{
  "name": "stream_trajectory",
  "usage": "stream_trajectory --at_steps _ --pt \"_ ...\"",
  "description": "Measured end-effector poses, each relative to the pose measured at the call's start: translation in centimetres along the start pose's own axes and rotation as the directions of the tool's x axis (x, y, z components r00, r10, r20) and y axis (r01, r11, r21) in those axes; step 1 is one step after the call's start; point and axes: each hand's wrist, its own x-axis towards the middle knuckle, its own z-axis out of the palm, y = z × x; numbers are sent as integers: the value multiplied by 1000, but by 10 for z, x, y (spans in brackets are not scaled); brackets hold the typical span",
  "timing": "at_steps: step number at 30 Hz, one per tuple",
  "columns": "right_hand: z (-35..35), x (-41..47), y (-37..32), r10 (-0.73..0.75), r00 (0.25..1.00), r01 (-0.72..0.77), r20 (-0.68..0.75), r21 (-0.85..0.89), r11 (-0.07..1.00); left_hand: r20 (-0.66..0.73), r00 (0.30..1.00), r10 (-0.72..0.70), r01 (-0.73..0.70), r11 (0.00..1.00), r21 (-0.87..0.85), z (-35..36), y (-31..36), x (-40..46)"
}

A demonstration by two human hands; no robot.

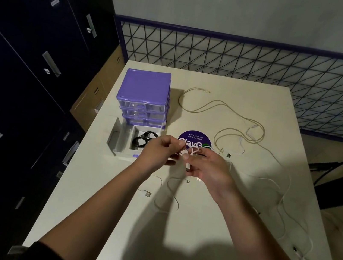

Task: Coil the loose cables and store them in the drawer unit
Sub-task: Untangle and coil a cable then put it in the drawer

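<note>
Above the middle of the white table (196, 223), my left hand (160, 150) and my right hand (207, 167) meet and both pinch a thin white cable (192, 152) with small loops between the fingers. The purple drawer unit (143, 94) stands at the table's back left. Its bottom drawer (123, 142) is pulled out, with a coiled black cable (143, 140) inside. A beige cable (220, 110) sprawls loose at the back right. More white cables (284, 206) trail across the right side, and another white cable (169, 197) lies under my hands.
A round purple sticker (195, 139) is on the table behind my hands. Dark filing cabinets (30, 62) stand close on the left. A wire mesh panel (266, 66) runs behind the table. Cardboard boxes (98, 91) sit between cabinets and table.
</note>
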Motion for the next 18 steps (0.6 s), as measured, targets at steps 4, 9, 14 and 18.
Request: stream_trajectory --at_steps 4,9,14,18 --pt "1 0 4 2 1000 -2 -9 -55 998 -205 976 70 -61 997 50 4 -9 4" --pt "-3 -5 6 51 997 -46 62 -76 996 -313 943 112 -109 994 25 0 -9 8" --pt "-11 -4 4 86 988 -66 130 -150 987 -272 960 68 -83 996 -43 -3 -3 6" --pt "-12 -2 4 49 997 -39 52 -171 984 -112 993 44 -52 996 -68 -3 2 -1"
